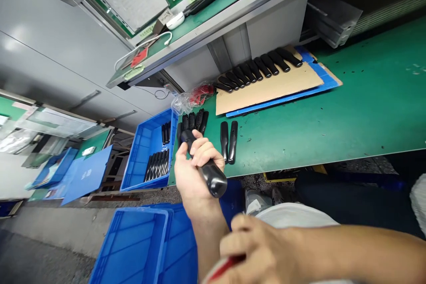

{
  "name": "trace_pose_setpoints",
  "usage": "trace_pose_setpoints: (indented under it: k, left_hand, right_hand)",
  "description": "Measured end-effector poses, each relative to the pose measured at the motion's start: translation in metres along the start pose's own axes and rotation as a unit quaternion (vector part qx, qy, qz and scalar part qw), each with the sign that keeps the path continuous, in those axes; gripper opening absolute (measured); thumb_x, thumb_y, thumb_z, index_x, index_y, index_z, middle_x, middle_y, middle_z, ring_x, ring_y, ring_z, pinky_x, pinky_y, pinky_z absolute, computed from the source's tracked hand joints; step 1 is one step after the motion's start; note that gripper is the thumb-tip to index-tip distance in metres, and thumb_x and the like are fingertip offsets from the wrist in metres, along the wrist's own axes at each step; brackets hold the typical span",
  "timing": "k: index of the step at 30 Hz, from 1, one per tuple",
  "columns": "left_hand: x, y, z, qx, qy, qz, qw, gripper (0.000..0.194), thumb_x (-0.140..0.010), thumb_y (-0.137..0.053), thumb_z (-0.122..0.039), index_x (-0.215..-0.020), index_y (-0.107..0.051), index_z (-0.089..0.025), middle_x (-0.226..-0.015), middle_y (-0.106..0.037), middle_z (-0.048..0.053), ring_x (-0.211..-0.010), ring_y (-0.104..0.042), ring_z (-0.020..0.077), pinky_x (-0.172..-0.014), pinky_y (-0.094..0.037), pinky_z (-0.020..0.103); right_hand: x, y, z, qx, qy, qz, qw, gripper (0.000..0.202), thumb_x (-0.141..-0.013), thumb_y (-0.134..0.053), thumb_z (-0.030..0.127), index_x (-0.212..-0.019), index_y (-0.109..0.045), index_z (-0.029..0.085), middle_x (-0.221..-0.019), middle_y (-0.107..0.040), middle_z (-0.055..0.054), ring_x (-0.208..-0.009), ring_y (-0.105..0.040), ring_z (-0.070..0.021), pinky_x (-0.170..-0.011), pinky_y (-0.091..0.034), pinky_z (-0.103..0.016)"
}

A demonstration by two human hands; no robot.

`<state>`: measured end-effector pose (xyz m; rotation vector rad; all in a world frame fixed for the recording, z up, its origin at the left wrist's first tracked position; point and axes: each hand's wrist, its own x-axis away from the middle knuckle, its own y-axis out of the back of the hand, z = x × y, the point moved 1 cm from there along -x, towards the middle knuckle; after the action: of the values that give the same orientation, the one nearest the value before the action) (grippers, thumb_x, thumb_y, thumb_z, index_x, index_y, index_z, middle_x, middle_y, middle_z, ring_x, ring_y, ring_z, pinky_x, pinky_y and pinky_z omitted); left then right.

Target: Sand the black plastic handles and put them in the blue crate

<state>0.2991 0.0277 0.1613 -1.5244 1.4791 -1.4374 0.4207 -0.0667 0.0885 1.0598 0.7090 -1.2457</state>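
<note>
In my left hand is a glossy black handle, with the fingers wrapped round its middle. Its rounded end points toward me, and its far end lies over the bench. Lower down, close to the camera, my right hand is closed on a thin red piece with a pale edge; it is blurred, so its kind is unclear. Two black handles lie side by side on the green bench to the right of my left hand. Several more black handles stand grouped just behind it.
A row of black handles rests on cardboard at the back. Left of the bench, a blue crate holds more handles. Another blue crate is below. A clear bag with red pieces lies under the shelf edge.
</note>
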Motion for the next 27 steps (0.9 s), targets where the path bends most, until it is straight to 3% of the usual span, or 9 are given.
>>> trace_pose_setpoints:
  k: [2, 4, 7, 12, 16, 20, 23, 27]
  left_hand:
    - [0.002, -0.002, 0.001, -0.059, -0.045, -0.01, 0.997, 0.043, -0.107, -0.022, -0.045, -0.101, -0.052, -0.015, -0.067, -0.049, -0.005, -0.047, -0.049, 0.0057, -0.044, -0.045, 0.016]
    - [0.005, -0.003, 0.004, -0.113, -0.084, -0.014, 0.99, 0.04, -0.107, -0.03, -0.048, -0.097, -0.052, -0.017, -0.073, -0.056, -0.003, -0.051, -0.055, 0.0055, -0.045, -0.046, 0.016]
    - [0.01, 0.0, 0.008, -0.13, -0.072, 0.019, 0.989, 0.032, -0.108, -0.034, -0.038, -0.108, -0.057, -0.017, -0.065, -0.053, -0.008, -0.041, -0.05, 0.0008, -0.039, -0.039, 0.009]
    - [0.011, 0.009, 0.014, -0.087, 0.039, 0.088, 0.992, 0.036, -0.109, -0.033, -0.036, -0.127, -0.054, -0.014, -0.061, -0.052, -0.01, -0.038, -0.049, -0.0004, -0.035, -0.036, 0.006]
    - [0.01, 0.012, 0.014, -0.078, 0.058, 0.079, 0.992, 0.034, -0.108, -0.036, -0.037, -0.124, -0.057, -0.016, -0.06, -0.052, -0.011, -0.035, -0.046, -0.0007, -0.034, -0.034, 0.007]
    - [0.009, 0.011, 0.013, -0.08, 0.059, 0.049, 0.994, 0.033, -0.108, -0.036, -0.038, -0.118, -0.06, -0.017, -0.057, -0.049, -0.011, -0.033, -0.044, -0.0009, -0.032, -0.032, 0.008]
    - [0.008, 0.012, 0.013, -0.067, 0.057, 0.027, 0.996, 0.031, -0.108, -0.037, -0.037, -0.118, -0.059, -0.016, -0.057, -0.048, -0.012, -0.033, -0.043, -0.0009, -0.031, -0.031, 0.008]
    - [0.006, 0.016, 0.01, -0.022, 0.051, 0.002, 0.998, 0.03, -0.109, -0.033, -0.032, -0.116, -0.056, -0.013, -0.059, -0.048, -0.01, -0.036, -0.044, -0.0009, -0.035, -0.034, 0.007]
  right_hand:
    - [0.0, 0.014, -0.003, -0.035, -0.024, -0.062, 0.997, 0.041, -0.109, -0.031, 0.037, -0.14, -0.055, 0.028, -0.141, -0.065, 0.006, -0.116, -0.063, -0.0105, -0.089, -0.05, -0.027]
    - [0.001, 0.03, -0.012, -0.029, -0.115, -0.119, 0.986, 0.046, -0.106, -0.039, 0.043, -0.146, -0.049, 0.023, -0.146, -0.06, -0.005, -0.126, -0.06, -0.0192, -0.098, -0.047, -0.037]
    - [0.005, 0.045, -0.024, -0.032, -0.188, -0.125, 0.974, 0.051, -0.101, -0.049, 0.051, -0.144, -0.053, 0.024, -0.148, -0.057, -0.011, -0.125, -0.061, -0.0279, -0.101, -0.045, -0.047]
    - [0.013, 0.04, -0.026, -0.017, -0.083, -0.018, 0.996, 0.045, -0.106, -0.037, 0.031, -0.148, -0.048, 0.018, -0.152, -0.053, -0.016, -0.123, -0.061, -0.0237, -0.094, -0.047, -0.045]
    - [0.004, 0.037, -0.024, 0.006, -0.047, 0.008, 0.999, 0.042, -0.103, -0.044, 0.018, -0.145, -0.049, 0.012, -0.144, -0.06, -0.016, -0.128, -0.059, -0.0186, -0.096, -0.046, -0.042]
    - [-0.014, 0.04, -0.023, 0.043, -0.009, 0.004, 0.999, 0.035, -0.106, -0.038, 0.019, -0.131, -0.06, 0.009, -0.135, -0.068, -0.015, -0.121, -0.063, -0.0168, -0.091, -0.047, -0.041]
    - [-0.018, 0.033, -0.016, 0.099, 0.012, 0.02, 0.995, 0.032, -0.103, -0.048, 0.027, -0.129, -0.065, 0.017, -0.136, -0.068, -0.003, -0.105, -0.064, -0.0187, -0.083, -0.048, -0.04]
    - [-0.01, 0.016, -0.001, 0.108, 0.147, 0.104, 0.978, 0.028, -0.1, -0.053, 0.033, -0.116, -0.075, 0.029, -0.137, -0.066, 0.013, -0.088, -0.055, -0.0137, -0.066, -0.044, -0.032]
